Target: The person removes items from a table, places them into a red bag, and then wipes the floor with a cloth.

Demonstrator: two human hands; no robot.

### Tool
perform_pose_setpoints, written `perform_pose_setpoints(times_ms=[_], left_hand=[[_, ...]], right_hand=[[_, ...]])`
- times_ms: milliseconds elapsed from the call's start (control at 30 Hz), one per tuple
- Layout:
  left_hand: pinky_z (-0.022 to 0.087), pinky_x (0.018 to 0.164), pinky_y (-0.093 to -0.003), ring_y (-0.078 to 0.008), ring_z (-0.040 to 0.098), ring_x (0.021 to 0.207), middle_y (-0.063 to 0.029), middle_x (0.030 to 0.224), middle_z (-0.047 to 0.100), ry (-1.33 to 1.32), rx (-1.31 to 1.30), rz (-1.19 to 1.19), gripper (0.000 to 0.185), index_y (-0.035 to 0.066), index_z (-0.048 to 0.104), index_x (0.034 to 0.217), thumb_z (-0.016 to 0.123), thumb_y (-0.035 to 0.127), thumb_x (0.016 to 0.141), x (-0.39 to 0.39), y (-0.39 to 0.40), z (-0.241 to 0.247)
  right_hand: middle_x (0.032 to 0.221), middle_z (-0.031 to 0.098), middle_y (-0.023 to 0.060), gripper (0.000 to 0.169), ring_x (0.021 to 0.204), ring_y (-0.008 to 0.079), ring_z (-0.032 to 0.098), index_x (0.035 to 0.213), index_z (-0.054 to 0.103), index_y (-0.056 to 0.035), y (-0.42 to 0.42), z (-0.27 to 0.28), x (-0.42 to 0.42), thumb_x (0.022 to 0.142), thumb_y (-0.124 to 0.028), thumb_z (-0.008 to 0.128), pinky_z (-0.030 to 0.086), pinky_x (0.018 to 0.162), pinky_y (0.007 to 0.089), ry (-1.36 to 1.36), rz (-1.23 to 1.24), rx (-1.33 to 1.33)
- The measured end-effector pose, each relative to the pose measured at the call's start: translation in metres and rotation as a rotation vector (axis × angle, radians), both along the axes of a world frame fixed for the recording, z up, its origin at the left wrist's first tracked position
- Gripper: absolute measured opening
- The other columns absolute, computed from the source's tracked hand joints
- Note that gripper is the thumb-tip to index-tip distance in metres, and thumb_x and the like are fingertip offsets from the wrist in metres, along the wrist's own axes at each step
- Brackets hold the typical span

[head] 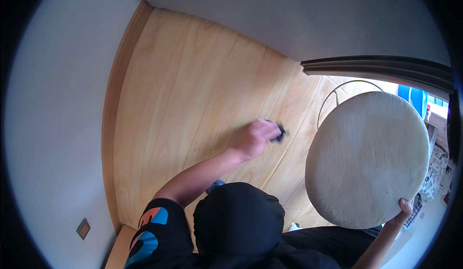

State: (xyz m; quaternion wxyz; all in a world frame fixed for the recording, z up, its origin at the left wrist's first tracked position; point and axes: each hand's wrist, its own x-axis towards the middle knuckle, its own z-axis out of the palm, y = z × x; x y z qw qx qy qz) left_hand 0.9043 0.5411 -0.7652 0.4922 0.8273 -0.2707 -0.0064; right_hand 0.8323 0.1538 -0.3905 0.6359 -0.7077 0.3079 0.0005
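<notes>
My left hand (257, 138) reaches low over the wood-look floor, blurred by motion. Its fingers close on a small dark object (281, 133), too blurred to name, held at or just above the boards. On the right, my right hand (404, 211) grips the lower edge of a large round pale disc (369, 160), perhaps a stool seat. The thumb lies on the disc's near face; the other fingers are hidden behind it. A thin curved metal rod (327, 95) shows past the disc's upper left edge, and I cannot tell whether it is joined to it.
A wooden baseboard (119, 88) runs along the white left wall, which has a socket (83, 229). Dark door-frame trim (376, 64) crosses the upper right. Beyond the disc are a blue object (416, 99) and patterned cloth (436, 167). A rounded black fabric shape (238, 218) fills the lower middle.
</notes>
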Motion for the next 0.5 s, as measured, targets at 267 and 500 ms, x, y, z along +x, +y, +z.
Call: perform_pose_setpoints(times_ms=[267,500], left_hand=[[0.032,0.109,-0.0474,-0.0406,0.039,0.131,-0.0211,0.143,0.041,-0.039,0.928,0.749,0.058,0.01,0.041,0.142,0.056,0.017,0.086,0.065,0.305,-0.024],[0.042,0.098,-0.0474,-0.0348,0.052,0.115,-0.0154,0.119,0.059,-0.103,0.55,0.533,0.039,0.007,0.061,0.113,0.062,0.016,0.075,0.05,0.138,-0.031]], right_hand=[[0.114,0.057,0.0225,0.075,0.097,0.0343,0.062,0.129,0.04,0.0071,-0.036,0.012,0.0,0.064,-0.014,0.07,0.054,0.082,0.0423,0.06,0.096,-0.092],[0.109,0.059,0.021,0.065,0.091,0.0315,0.062,0.124,0.044,0.0069,-0.024,0.006,0.011,0.068,-0.015,0.068,0.054,0.078,0.0393,0.007,0.094,-0.068]])
